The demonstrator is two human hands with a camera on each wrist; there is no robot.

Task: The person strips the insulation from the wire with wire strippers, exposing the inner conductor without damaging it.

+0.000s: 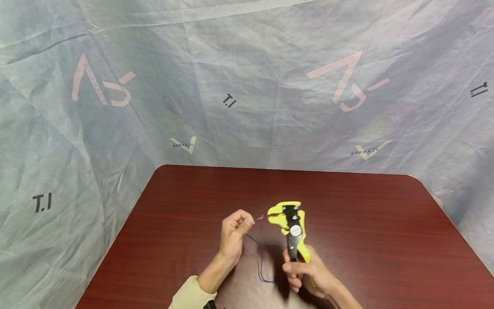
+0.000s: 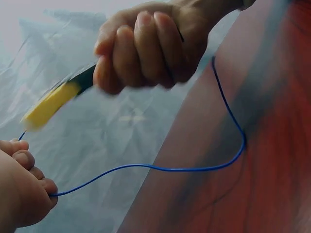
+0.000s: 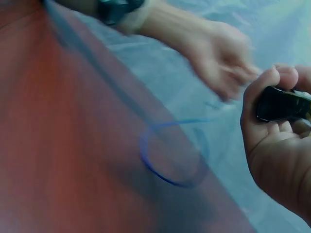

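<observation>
My left hand [image 1: 232,235] pinches a thin blue wire [image 1: 262,259] close to one end between thumb and fingers. Past the fingertips a short length sticks out, its tip copper-coloured in the head view. The rest of the wire hangs below the hand in a loose curve, plainest in the left wrist view [image 2: 189,169]. My right hand [image 1: 310,271] grips the handles of a yellow and black wire stripper [image 1: 294,227], held upright with its head toward the left. The wire's tip points at the stripper's mouth, with a small gap between them in the head view.
Both hands are over a dark red wood-grain table [image 1: 185,193] with rounded far corners. A grey fabric sheet [image 1: 247,77] with printed marks hangs behind and along the sides. Shadows of the hands and tool fall on the tabletop.
</observation>
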